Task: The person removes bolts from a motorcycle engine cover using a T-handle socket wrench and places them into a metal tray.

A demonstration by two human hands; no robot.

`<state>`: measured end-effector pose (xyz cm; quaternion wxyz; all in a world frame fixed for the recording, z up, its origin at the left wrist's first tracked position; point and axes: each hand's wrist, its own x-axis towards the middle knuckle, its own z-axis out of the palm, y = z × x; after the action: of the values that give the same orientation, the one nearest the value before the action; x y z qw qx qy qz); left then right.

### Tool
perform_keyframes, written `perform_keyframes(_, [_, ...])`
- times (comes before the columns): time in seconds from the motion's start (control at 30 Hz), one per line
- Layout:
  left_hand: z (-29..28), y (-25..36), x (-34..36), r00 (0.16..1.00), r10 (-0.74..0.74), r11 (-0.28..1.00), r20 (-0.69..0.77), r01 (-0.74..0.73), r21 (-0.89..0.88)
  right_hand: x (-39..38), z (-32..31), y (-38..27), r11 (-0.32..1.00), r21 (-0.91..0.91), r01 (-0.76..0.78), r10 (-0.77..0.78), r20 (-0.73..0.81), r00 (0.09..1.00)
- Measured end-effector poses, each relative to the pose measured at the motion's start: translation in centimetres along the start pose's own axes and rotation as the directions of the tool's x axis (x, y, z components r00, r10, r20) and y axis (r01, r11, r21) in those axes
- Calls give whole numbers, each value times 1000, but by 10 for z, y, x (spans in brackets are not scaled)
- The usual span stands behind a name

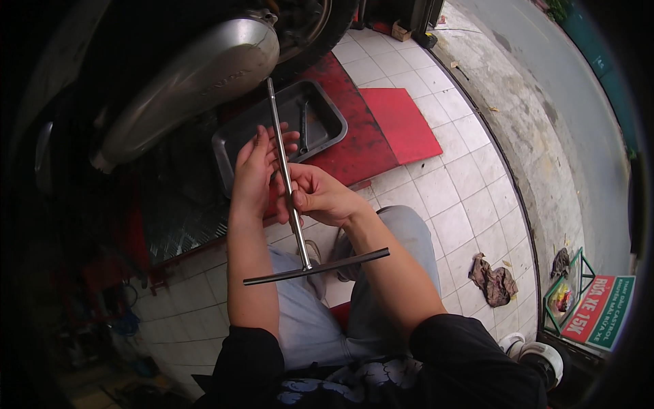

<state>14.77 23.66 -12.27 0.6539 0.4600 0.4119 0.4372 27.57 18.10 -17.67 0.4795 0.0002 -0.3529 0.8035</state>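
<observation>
A long chrome T-handle socket wrench slants across the middle, its dark crossbar nearest me over my thighs. My right hand is closed round its shaft, thumb on top. My left hand is just left of the shaft, fingers stretched out behind it; I cannot tell whether they touch it. The wrench's far end appears beside the lower edge of a motorbike's silver side cover; contact is unclear. Beyond my hands, a black tray holds a spanner.
The tray rests on a red platform with a red flap at its right. A motorbike wheel stands above it. A crumpled brown rag lies on white tiles. At right are a sign and the street.
</observation>
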Motion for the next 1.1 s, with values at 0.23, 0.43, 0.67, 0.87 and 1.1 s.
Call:
perform_keyframes(0.23, [-11, -14, 11, 999, -16, 999, -36, 17, 48, -9, -2, -11, 976, -140, -166, 185, 137, 973])
perform_keyframes(0.43, [-13, -19, 18, 999, -27, 1000, -40, 27, -7, -8, -1, -7, 984, -68, -164, 171, 119, 978])
perform_keyframes(0.67, [-4, -10, 31, 992, 127, 990, 2, -127, -56, -9, -3, -14, 991, -58, -123, 126, 60, 990])
perform_keyframes(0.87, [3, -3, 41, 974, 196, 975, 112, -180, -133, -8, -5, -15, 995, 20, -96, 94, 73, 993])
perform_keyframes(1.1, [7, -5, 43, 974, 185, 977, 128, -168, -135, -8, -7, -14, 996, 9, -87, 86, 95, 992])
